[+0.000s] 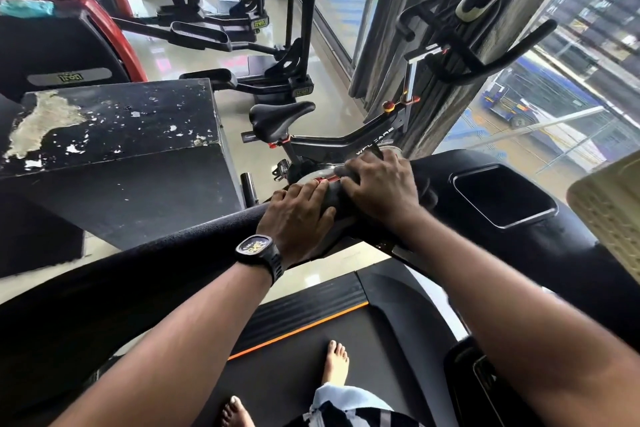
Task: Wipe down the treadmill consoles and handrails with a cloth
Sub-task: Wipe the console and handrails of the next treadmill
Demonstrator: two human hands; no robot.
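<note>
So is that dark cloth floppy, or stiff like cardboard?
Probably floppy: the cloth bunches up and bends over the handrail under the right hand. It is likely light too, since most of it hides beneath that one hand. Being crumpled fabric, it probably won't roll or break.

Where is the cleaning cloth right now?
In the head view, near the middle of the frame, the dark cloth is bunched on the treadmill's black handrail, gripped under the right hand, with the left hand resting just beside it.
</note>
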